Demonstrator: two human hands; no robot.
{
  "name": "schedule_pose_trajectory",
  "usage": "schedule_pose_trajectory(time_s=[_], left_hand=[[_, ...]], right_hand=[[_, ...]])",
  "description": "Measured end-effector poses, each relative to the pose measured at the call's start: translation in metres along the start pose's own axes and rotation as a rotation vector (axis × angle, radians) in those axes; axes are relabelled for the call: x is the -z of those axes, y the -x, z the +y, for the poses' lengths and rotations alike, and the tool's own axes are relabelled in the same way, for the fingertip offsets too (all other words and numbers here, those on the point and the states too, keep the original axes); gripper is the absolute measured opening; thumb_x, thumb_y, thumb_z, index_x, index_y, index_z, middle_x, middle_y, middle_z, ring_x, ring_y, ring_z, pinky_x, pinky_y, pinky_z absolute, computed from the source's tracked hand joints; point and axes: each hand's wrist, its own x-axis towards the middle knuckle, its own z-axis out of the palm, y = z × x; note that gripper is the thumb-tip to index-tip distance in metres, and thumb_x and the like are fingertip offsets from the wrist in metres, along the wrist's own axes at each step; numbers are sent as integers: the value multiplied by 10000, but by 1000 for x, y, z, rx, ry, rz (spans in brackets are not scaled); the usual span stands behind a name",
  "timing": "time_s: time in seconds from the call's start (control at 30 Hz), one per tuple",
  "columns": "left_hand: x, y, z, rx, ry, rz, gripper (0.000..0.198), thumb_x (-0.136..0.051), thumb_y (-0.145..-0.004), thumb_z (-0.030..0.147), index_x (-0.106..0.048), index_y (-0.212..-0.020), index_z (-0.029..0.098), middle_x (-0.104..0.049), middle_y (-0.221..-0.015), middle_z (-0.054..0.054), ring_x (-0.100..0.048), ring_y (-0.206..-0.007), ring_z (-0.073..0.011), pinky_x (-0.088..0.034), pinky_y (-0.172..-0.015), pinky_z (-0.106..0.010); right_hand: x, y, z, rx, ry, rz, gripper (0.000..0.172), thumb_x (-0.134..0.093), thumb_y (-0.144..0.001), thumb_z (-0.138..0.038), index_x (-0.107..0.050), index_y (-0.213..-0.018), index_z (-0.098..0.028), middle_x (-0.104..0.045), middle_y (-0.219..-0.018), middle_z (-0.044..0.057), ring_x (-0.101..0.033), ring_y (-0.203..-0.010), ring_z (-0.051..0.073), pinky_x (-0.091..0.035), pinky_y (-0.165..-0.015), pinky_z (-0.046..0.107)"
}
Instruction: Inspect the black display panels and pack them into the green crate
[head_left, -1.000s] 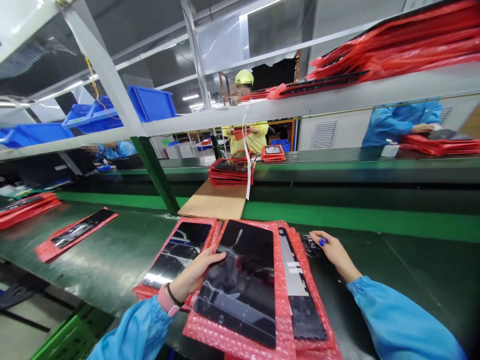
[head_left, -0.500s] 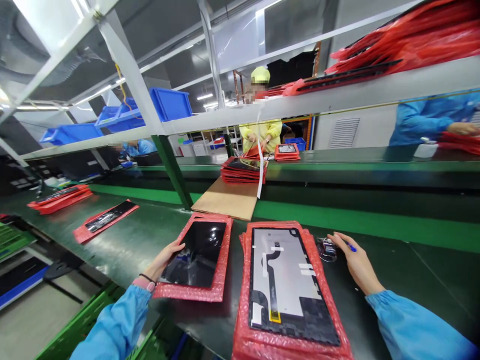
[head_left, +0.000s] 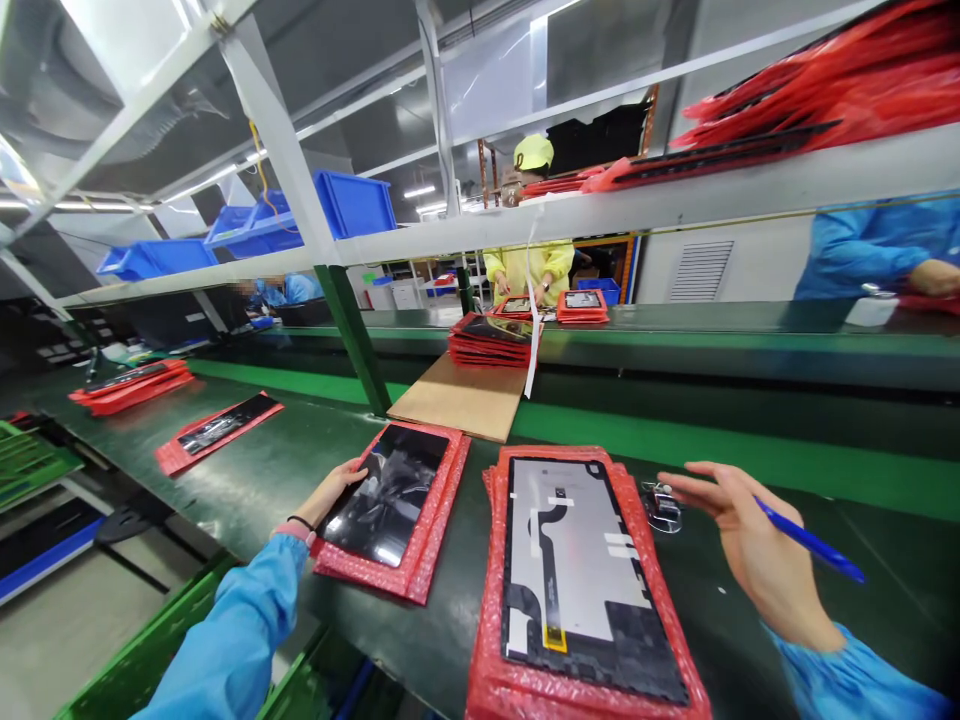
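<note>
My left hand grips the left edge of a glossy black display panel, thumb on top. That panel lies face up and slightly tilted on red bubble-wrap sleeves. To its right, a display panel with a silvery back, dark ribbon cable and yellow tape end rests on a stack of red bubble-wrap sleeves. My right hand holds a blue pen lying across it, with the index and middle fingers extended. Those fingertips are close to a small clear plastic object, whose kind I cannot make out.
A brown board and a pile of red-wrapped panels lie beyond. More wrapped panels lie to the left. A green post supports a shelf with blue bins. A person in yellow works opposite.
The black panel and its sleeve have turned slightly under my left hand. My right hand has shifted right and turned, and more of the blue pen shows.
</note>
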Motion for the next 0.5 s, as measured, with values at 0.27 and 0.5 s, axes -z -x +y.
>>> schedule_pose_trajectory(time_s=[0.27,0.5], left_hand=[[9,-11,0,-27,-139,82,215,-574,-880,294,-615,-1002,121,-664,-937,-42,-643,-804,-160,-527,-765,-360],[-6,-4,-4,-60,-174,84,716,-785,-627,227,-463,-1267,204,-659,-1157,-100,-619,-1079,-259,-453,-951,-360]], right_hand=[[-31,53,-14,-381,-24,-624,535,-378,-841,-686,-513,-1098,-237,-689,-743,45,-640,-580,200,-487,-523,314],[-42,70,-8,-149,385,-542,300,-616,-793,-444,-517,-657,-196,-537,-603,-27,-483,-557,123,-373,-519,239]])
